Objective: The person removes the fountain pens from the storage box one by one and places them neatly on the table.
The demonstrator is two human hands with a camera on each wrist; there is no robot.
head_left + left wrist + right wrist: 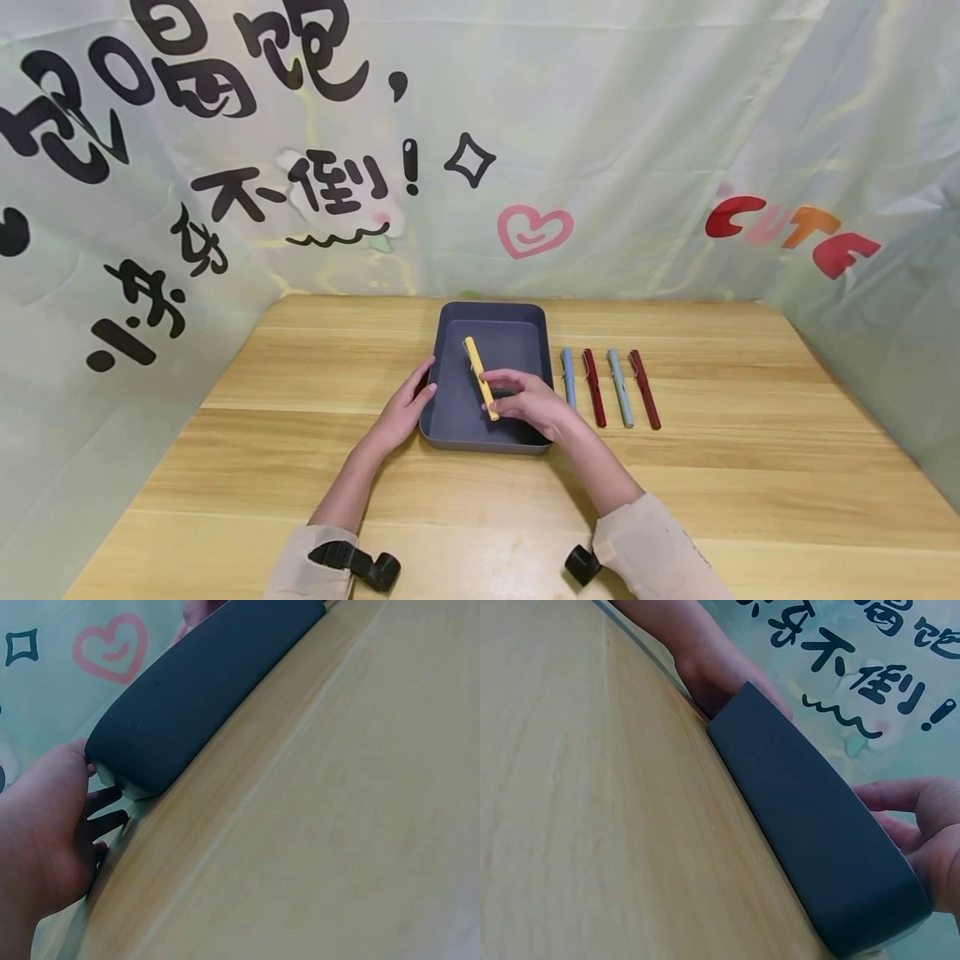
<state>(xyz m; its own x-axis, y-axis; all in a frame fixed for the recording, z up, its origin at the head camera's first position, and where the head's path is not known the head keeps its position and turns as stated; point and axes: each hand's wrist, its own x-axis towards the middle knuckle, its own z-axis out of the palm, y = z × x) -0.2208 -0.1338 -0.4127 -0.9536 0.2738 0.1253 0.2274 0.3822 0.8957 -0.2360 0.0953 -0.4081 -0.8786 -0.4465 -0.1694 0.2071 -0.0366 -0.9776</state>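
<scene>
Over the dark grey tray (487, 312), my right hand (528, 402) pinches a yellow pen (477, 367) near its lower end, between thumb and fingers. The pen slants, its clip end pointing away from me. My left hand (401, 412) rests against the tray's left side, thumb at the rim. Its fairly straight fingers (105, 801) reach along the outer wall in the left wrist view. In the right wrist view, the tray's side wall (802, 817) hides the pen and part of my right hand (930, 832).
Right of the tray, several capped pens lie in a row: a blue pen (568, 375), a dark red pen (594, 387), a light blue pen (620, 387) and another dark red pen (645, 387). A printed curtain (622, 167) hangs behind the wooden table (750, 467).
</scene>
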